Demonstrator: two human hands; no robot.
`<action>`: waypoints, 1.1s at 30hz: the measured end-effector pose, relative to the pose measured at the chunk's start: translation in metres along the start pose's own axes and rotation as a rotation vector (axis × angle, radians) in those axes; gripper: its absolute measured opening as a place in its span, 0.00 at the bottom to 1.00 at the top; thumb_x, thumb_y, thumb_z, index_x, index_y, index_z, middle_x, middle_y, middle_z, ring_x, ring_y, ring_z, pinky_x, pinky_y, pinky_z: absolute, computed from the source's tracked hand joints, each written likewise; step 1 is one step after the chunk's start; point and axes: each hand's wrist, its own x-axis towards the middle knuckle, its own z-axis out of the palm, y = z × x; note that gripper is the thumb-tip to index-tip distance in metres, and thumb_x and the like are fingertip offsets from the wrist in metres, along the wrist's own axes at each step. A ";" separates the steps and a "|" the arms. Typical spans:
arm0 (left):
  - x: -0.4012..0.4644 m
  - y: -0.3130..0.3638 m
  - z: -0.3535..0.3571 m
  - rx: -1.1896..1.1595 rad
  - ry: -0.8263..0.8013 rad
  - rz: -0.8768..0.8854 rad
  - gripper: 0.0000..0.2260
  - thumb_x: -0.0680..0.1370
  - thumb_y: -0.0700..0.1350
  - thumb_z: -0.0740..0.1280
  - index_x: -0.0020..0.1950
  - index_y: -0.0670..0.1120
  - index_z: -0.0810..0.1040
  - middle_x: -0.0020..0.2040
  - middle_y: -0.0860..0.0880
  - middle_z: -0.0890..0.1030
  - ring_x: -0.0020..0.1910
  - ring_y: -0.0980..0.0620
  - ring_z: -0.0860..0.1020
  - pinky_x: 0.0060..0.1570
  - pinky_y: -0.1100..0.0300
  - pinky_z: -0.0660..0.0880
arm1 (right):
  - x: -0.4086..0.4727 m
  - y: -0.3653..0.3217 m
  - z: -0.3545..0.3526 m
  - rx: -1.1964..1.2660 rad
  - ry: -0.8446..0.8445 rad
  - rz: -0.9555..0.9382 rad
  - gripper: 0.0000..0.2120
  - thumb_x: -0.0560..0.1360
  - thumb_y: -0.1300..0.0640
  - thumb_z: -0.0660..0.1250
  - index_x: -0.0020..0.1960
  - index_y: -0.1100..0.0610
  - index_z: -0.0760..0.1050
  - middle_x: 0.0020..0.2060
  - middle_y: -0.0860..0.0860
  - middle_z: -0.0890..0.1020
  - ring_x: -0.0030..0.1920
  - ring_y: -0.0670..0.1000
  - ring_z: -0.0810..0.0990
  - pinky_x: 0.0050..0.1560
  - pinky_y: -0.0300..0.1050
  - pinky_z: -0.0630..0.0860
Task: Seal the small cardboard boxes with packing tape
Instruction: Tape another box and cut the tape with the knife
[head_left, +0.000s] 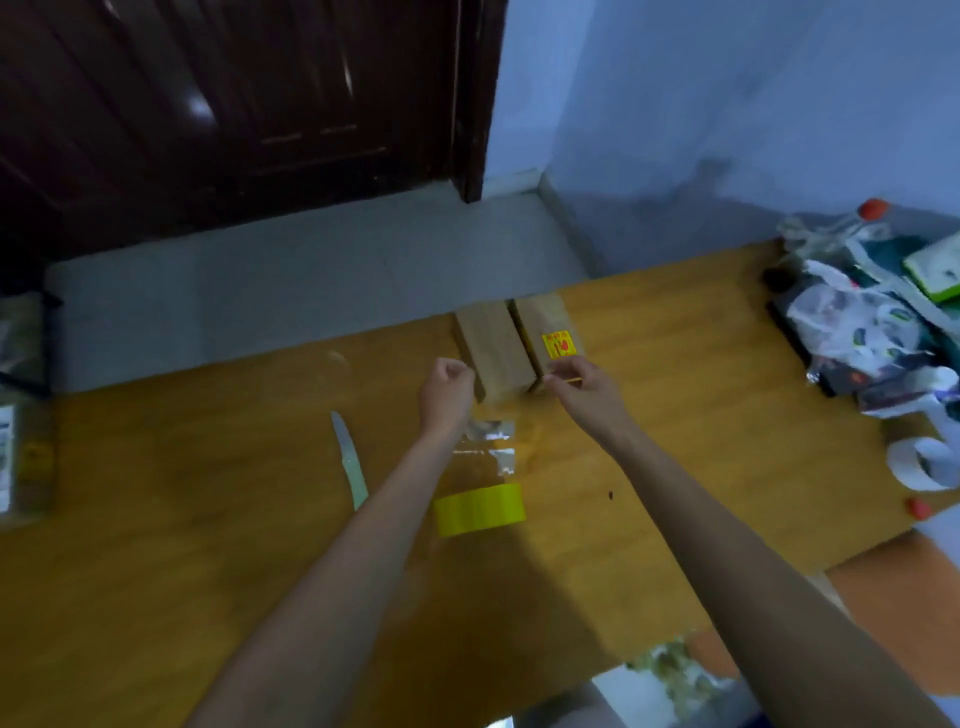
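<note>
Two small cardboard boxes stand side by side at the table's far edge: a plain left box (493, 345) and a right box (550, 335) with a yellow sticker. My left hand (448, 388) is curled at the near corner of the left box. My right hand (582, 387) pinches at the near end of the right box. Clear tape (491, 441), wrinkled and shiny, runs from a yellow tape roll (480, 509) up toward my hands; it seems stretched between them. Its far end is too transparent to see.
A knife (349, 460) lies on the wooden table (182, 519) left of my left arm. Plastic bags and packets (862, 332) are piled at the right end, with a white tape roll (919, 462) nearer. A dark door (234, 104) stands beyond the table.
</note>
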 end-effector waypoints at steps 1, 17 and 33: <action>0.005 -0.001 0.001 -0.007 0.016 -0.017 0.02 0.78 0.43 0.62 0.47 0.48 0.73 0.40 0.53 0.75 0.38 0.55 0.72 0.35 0.58 0.67 | 0.010 -0.002 0.002 -0.012 -0.024 -0.020 0.12 0.77 0.58 0.67 0.59 0.60 0.78 0.48 0.52 0.81 0.47 0.48 0.78 0.46 0.37 0.71; 0.058 -0.018 0.057 0.277 0.018 -0.284 0.25 0.80 0.55 0.62 0.66 0.36 0.73 0.69 0.39 0.68 0.64 0.39 0.71 0.64 0.47 0.71 | 0.073 0.010 0.033 -0.462 -0.240 -0.338 0.22 0.77 0.54 0.64 0.67 0.63 0.71 0.67 0.58 0.72 0.66 0.58 0.72 0.62 0.51 0.71; -0.005 0.003 -0.026 -0.426 0.140 -0.203 0.10 0.79 0.39 0.66 0.60 0.41 0.70 0.49 0.44 0.79 0.44 0.51 0.80 0.34 0.66 0.77 | 0.040 -0.019 0.023 -0.002 -0.252 -0.316 0.23 0.76 0.52 0.69 0.68 0.59 0.72 0.63 0.53 0.77 0.60 0.51 0.76 0.61 0.43 0.72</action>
